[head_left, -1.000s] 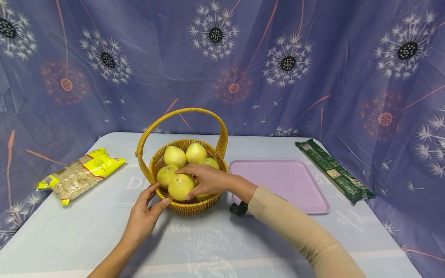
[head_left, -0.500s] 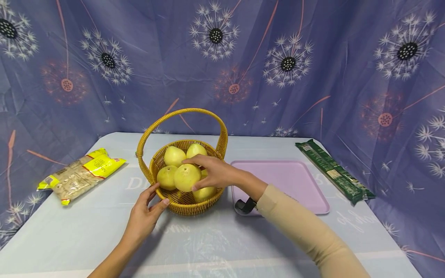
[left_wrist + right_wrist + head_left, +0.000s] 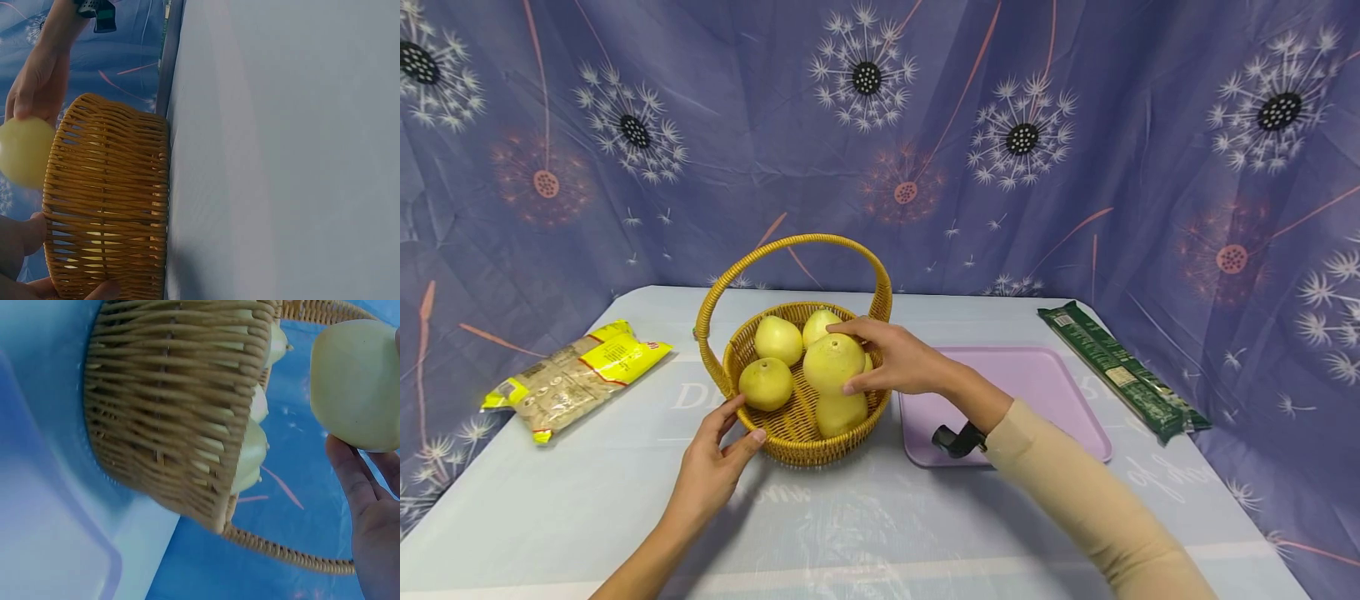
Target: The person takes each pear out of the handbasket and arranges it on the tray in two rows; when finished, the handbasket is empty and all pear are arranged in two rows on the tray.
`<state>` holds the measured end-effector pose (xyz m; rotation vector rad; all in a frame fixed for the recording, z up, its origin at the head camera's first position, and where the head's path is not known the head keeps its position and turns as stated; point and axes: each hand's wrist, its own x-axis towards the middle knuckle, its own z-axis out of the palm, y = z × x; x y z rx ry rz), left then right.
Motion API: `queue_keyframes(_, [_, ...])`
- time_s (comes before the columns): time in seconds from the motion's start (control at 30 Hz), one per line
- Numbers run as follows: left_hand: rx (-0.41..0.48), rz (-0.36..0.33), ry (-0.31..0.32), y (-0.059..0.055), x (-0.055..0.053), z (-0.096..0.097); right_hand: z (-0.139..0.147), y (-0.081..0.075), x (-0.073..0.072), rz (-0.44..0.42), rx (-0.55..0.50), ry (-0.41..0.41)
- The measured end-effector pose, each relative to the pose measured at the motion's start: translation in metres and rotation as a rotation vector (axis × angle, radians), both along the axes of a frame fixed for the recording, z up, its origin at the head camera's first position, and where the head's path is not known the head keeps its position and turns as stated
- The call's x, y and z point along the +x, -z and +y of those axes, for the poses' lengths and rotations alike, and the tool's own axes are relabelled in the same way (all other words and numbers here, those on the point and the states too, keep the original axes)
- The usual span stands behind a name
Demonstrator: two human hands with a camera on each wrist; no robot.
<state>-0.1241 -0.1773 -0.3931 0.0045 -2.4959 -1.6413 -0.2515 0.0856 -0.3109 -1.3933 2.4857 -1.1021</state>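
Observation:
In the head view, my right hand holds a yellow-green pomelo between thumb and fingers, above the right part of the yellow wicker basket. The right wrist view shows this pomelo clear of the rim. Several similar fruits remain inside, among them one at the left and one at the back; the held one partly covers others. My left hand grips the basket's front left rim, with the thumb outside. From the left wrist, the woven wall stands close to those fingers.
A pink tray lies right of the basket, partly under my right forearm. A yellow and clear bag is at the left, and a long green packet at the right edge. The basket's tall handle arches over it.
My right hand has lifted the pomelo from the basket's front and moved it right and up. More of the basket floor shows. My left hand has stayed on the rim.

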Motion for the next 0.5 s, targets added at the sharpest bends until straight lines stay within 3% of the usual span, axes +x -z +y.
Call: queue_keyframes(0.5, [0.016, 0.009, 0.007, 0.001, 0.001, 0.001, 0.04, 0.0, 0.005, 0.017, -0.087, 0.075])
